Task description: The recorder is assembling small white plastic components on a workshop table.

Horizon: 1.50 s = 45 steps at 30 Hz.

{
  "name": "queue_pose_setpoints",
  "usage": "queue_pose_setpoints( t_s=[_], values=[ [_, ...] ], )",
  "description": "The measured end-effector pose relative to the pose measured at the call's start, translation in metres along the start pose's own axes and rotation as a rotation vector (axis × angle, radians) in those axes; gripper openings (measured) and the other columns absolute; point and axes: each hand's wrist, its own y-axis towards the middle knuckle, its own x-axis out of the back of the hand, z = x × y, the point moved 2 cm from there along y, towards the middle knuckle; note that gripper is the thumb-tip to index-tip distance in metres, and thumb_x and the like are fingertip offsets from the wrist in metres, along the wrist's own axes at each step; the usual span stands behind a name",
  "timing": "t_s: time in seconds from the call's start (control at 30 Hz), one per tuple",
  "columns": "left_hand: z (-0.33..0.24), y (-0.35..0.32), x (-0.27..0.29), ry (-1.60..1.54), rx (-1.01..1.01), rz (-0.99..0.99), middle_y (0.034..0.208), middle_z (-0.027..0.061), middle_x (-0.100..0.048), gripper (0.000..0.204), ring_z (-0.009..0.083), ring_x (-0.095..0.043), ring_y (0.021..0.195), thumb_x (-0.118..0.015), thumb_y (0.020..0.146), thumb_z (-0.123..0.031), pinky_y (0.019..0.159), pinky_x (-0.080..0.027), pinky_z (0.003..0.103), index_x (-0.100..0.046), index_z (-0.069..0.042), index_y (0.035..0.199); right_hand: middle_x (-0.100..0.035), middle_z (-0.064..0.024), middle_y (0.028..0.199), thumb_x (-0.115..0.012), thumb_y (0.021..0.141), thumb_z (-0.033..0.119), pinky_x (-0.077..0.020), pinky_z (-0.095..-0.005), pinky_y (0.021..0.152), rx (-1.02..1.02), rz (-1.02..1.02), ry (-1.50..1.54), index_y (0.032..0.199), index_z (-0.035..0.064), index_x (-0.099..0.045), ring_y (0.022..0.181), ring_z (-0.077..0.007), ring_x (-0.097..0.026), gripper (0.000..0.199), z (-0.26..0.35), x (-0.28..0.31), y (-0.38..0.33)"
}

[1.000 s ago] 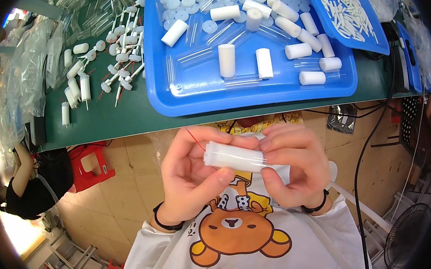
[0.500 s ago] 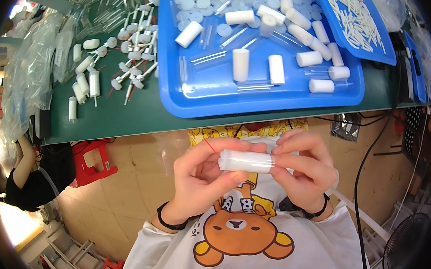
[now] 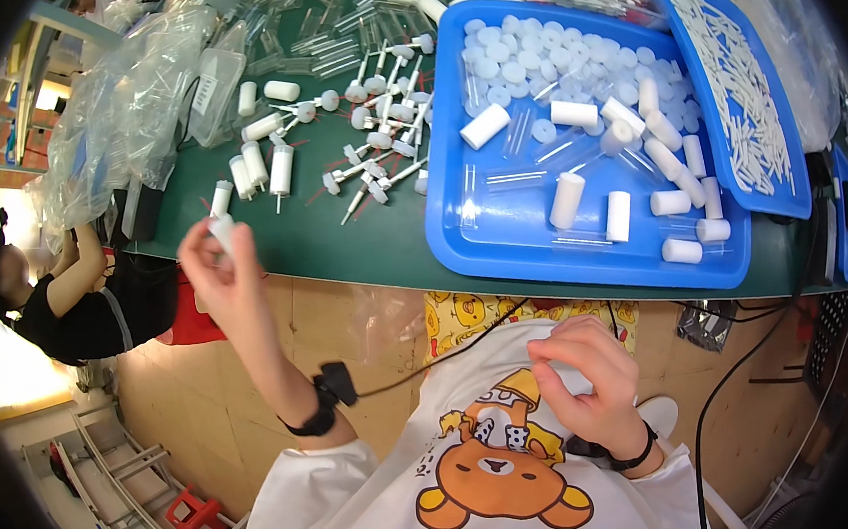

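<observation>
Left hand (image 3: 220, 269) raised out over near-left edge of green table (image 3: 383, 243), fingers pinched on small white capped tube (image 3: 222, 229), blurred, held upright-ish just short of row of standing white tubes (image 3: 260, 168) on table. Probably held by finger and thumb so tube end stays free for setting down beside that row; judgement only. Right hand (image 3: 589, 381) down near chest, over white shirt with bear print (image 3: 498, 476), fingers curled loosely together; cannot tell whether anything sits inside curl. Hands well apart: left far-left at table edge, right near-centre below table. Tube entirely in left hand, well away from right hand. Just right of standing row, scatter of white-capped plungers with thin stems (image 3: 376, 140) lying flat on green surface, likely kept loose for quick pick. Further right, blue tray (image 3: 451, 233) holding white caps, clear tubes and several white cylinders, some upright, some on side; sorted stock kept within right-hand reach. Second blue tray (image 3: 783, 200) at far right, tilted against first, filled with small white sticks. Clear plastic bags (image 3: 128, 108) piled at far-left. Another person in black (image 3: 73, 309) seated low at left, apart from work.
</observation>
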Motion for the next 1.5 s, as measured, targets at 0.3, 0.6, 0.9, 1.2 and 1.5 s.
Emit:
queue_pose_setpoints(
  t_s=[0.3, 0.6, 0.9, 1.2, 1.5],
  values=[
    [0.09, 0.108, 0.038, 0.505, 0.027, 0.128, 0.088, 0.0084, -0.055, 0.045, 0.0155, -0.05, 0.077, -0.052, 0.09, -0.039, 0.072, -0.041, 0.029, -0.058, -0.001, 0.113, -0.059, -0.0087, 0.073, -0.07, 0.067, 0.001, -0.0447, -0.0337, 0.062, 0.02, 0.061, -0.023, 0.089, 0.001, -0.065, 0.066, -0.0253, -0.055, 0.022, 0.006, -0.002, 0.004],
    [0.011, 0.07, 0.001, 0.676, -0.406, 0.086, 0.11, 0.0096, -0.057, 0.02, 0.0223, -0.052, 0.102, -0.059, 0.086, -0.02, 0.089, -0.038, 0.033, -0.062, -0.005, 0.099, -0.058, -0.008, 0.068, -0.069, 0.069, -0.001, -0.0457, -0.035, 0.064, 0.038, 0.036, -0.116, 0.083, 0.001, -0.065, 0.063, -0.025, -0.054, 0.016, 0.003, 0.005, 0.014],
    [-0.024, 0.02, -0.046, 0.656, -0.557, 0.522, 0.116, 0.0063, -0.054, 0.017, 0.0276, -0.044, 0.111, -0.068, 0.077, -0.019, 0.096, -0.03, 0.039, -0.064, -0.009, 0.09, -0.059, -0.0082, 0.07, -0.07, 0.069, -0.001, -0.0461, -0.0358, 0.066, 0.07, 0.066, -0.122, 0.085, 0.0005, -0.064, 0.063, -0.0242, -0.055, 0.018, 0.01, 0.004, 0.014],
    [-0.052, 0.014, -0.004, 0.454, -0.333, 0.227, 0.093, 0.0085, -0.06, 0.02, 0.0213, -0.056, 0.088, -0.063, 0.078, -0.003, 0.081, -0.042, 0.031, -0.057, -0.001, 0.097, -0.059, -0.0085, 0.074, -0.07, 0.068, -0.001, -0.0454, -0.0358, 0.066, 0.076, 0.059, -0.113, 0.09, -0.0002, -0.064, 0.067, -0.0247, -0.055, 0.023, 0.009, 0.009, 0.016],
    [-0.106, -0.056, -0.059, -0.213, -0.483, 1.123, 0.084, 0.0082, -0.064, 0.033, 0.0221, -0.062, 0.078, -0.079, 0.065, -0.009, 0.077, -0.048, 0.034, -0.061, 0.0, 0.09, -0.058, -0.0086, 0.101, -0.072, 0.067, 0.003, -0.0441, -0.0332, 0.073, 0.152, 0.08, -0.221, 0.106, -0.0012, -0.062, 0.083, -0.0236, -0.055, 0.04, 0.037, 0.021, 0.043]
  ],
)
